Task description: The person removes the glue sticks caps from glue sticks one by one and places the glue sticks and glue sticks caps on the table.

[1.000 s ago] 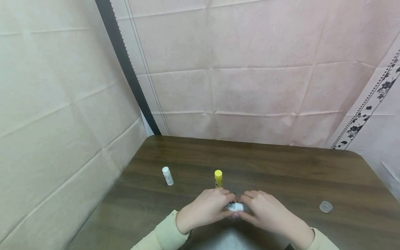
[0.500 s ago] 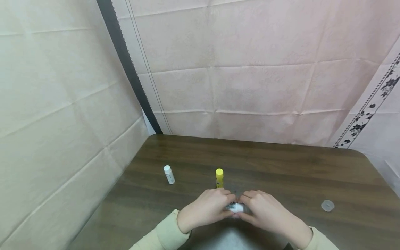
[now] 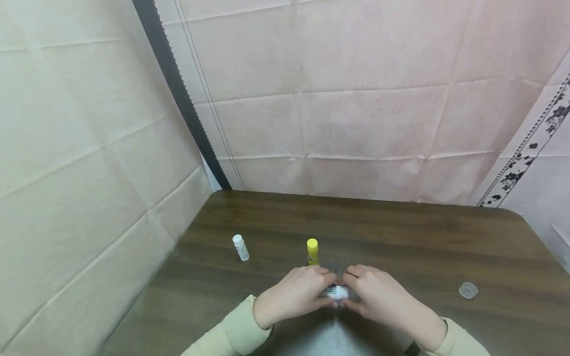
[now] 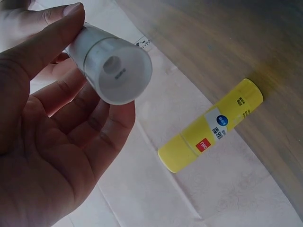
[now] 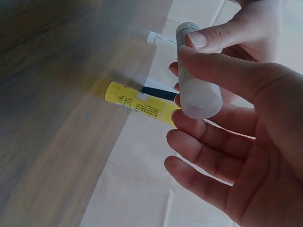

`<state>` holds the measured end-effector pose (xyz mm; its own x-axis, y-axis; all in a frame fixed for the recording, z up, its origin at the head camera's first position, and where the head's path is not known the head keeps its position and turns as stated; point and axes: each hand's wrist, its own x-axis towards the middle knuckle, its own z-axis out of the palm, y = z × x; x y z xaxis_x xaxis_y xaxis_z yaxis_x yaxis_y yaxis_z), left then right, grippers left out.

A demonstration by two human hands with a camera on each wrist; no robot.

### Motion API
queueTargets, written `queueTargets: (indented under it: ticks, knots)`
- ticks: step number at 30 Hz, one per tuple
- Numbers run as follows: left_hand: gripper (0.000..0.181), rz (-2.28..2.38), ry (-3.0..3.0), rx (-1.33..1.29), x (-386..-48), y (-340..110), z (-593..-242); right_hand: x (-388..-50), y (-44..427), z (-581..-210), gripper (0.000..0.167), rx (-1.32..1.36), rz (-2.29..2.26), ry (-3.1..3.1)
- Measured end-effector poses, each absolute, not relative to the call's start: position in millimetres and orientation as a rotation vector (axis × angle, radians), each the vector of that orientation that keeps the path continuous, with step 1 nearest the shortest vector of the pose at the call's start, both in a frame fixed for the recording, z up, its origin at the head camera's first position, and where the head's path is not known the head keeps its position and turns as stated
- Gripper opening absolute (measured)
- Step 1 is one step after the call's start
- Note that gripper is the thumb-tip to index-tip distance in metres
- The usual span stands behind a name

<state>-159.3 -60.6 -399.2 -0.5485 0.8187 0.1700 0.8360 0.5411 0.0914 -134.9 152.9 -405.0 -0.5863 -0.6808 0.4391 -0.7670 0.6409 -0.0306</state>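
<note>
Near the front middle of the table, both hands hold one white glue stick (image 3: 340, 292) lying sideways between them. My left hand (image 3: 296, 295) pinches its left part between thumb and fingers. The right hand (image 3: 378, 299) pinches its other part, which has a translucent end in the right wrist view. In the left wrist view, the glue stick's (image 4: 116, 66) hollow round end faces the camera. Just beyond the left hand, a yellow glue stick (image 3: 312, 249) stands upright, its lower part hidden by that hand in the head view.
A second, slim white glue stick (image 3: 241, 247) stands farther left on the dark wooden table (image 3: 401, 237). At the right lies a small clear round cap (image 3: 468, 290). Pale cloth (image 3: 356, 123) hangs behind the table and along its left side.
The head view has shifted slightly. Both hands keep their hold on the white glue stick, with only small finger movements. The other things stand where they were.
</note>
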Motion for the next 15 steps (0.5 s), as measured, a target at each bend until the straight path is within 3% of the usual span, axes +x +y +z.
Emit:
queueTargets:
  ticks: [15]
  knots:
    - [0.027,-0.252,-2.728,-1.351,-162,-67,-398,-138,169,-393,0.032,1.117,0.36,-2.547]
